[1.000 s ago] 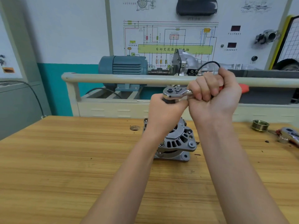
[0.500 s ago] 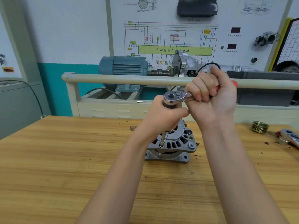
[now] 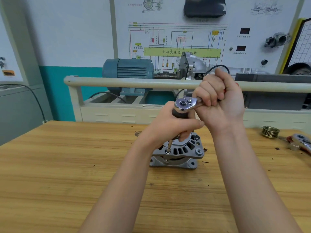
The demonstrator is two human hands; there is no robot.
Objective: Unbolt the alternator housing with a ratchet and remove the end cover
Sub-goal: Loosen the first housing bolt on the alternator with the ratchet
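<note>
On your bench (image 3: 67, 165) the alternator (image 3: 178, 153) stands; your left hand (image 3: 170, 126) grips the extension (image 3: 169, 146), apparently on a bolt; right hand (image 3: 220, 105) clamps the ratchet (image 3: 185, 103).

Two bare forearms, no sleeves visible.

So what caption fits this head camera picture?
Two hands work a ratchet on an alternator on a wooden bench.

Brass pulley (image 3: 270, 131) on wooden bench (image 3: 50, 174); blue motor (image 3: 129, 68) behind.
</note>
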